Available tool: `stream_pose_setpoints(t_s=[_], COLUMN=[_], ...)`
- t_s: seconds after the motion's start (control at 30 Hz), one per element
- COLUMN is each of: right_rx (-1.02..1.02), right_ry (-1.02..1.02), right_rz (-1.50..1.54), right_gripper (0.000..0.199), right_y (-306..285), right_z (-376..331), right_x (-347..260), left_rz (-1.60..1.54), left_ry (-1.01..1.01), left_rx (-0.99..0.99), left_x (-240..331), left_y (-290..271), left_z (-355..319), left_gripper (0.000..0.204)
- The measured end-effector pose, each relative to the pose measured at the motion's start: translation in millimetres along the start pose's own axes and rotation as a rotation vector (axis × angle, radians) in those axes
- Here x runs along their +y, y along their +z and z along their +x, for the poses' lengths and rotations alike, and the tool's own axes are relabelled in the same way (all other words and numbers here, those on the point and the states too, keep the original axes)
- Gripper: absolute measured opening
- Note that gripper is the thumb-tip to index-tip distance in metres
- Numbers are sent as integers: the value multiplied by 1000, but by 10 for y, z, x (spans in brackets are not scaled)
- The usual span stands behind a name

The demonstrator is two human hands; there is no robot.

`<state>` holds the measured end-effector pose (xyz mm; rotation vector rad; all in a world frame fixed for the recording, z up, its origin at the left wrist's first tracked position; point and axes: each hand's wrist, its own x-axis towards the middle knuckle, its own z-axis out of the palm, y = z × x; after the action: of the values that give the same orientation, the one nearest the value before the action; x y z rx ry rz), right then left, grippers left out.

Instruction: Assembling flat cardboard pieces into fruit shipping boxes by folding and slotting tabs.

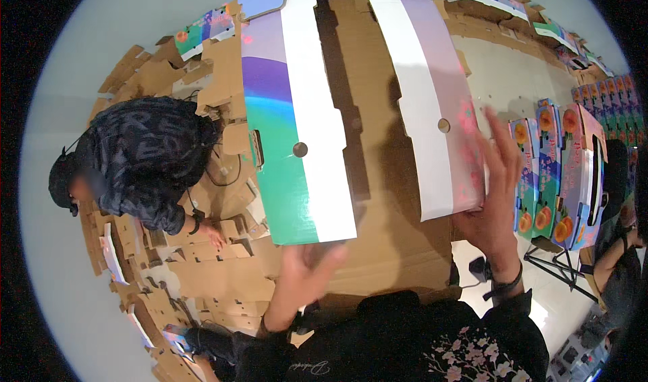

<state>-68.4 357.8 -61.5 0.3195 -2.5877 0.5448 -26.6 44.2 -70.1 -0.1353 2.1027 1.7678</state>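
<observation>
In front of me is a long cardboard box [375, 44], brown inside, its two long sides raised with white strips folded inward. The left side panel [277, 179] is lilac, purple, blue and green; the right one [452, 85] is pink. Each white strip has a round hole. My left hand [302, 284] grips the near end of the left panel, slightly blurred, its fingers partly hidden under the cardboard. My right hand [498, 193] lies against the outside of the right panel, fingers stretched out and apart, thumb by the near corner.
Flattened brown cardboard [223, 277] lies in heaps at the left, where a person in dark clothes [148, 159] bends over it. Finished printed boxes [570, 173] stand upright at the right above a black stand [557, 267]. More boxes [486, 1] lie along the back.
</observation>
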Motion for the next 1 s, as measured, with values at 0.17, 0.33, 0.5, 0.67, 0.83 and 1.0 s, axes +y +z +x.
stream_pose_setpoints(t_s=[0.17,0.33,0.5,0.67,0.83,1.0], right_rx=[-187,-118,154,-11,-216,-229], right_ry=[597,935,743,283,336,359], right_rz=[283,653,481,488,583,562], right_gripper=[94,69,64,66,62,53], right_y=[32,126,156,-10,1,21], right_z=[-551,-1153,-1427,-1330,-1209,-1071], right_x=[166,21,-128,-134,-156,-67], left_rz=[654,507,345,670,769,602], left_ry=[431,71,343,522,506,383], left_rx=[481,536,457,139,214,295], left_x=[-143,-210,-433,-474,-379,-328], left_y=[-203,-348,-191,-197,-214,-283], left_z=[-343,-365,-495,-441,-279,-208], left_gripper=[75,53,49,69,57,58])
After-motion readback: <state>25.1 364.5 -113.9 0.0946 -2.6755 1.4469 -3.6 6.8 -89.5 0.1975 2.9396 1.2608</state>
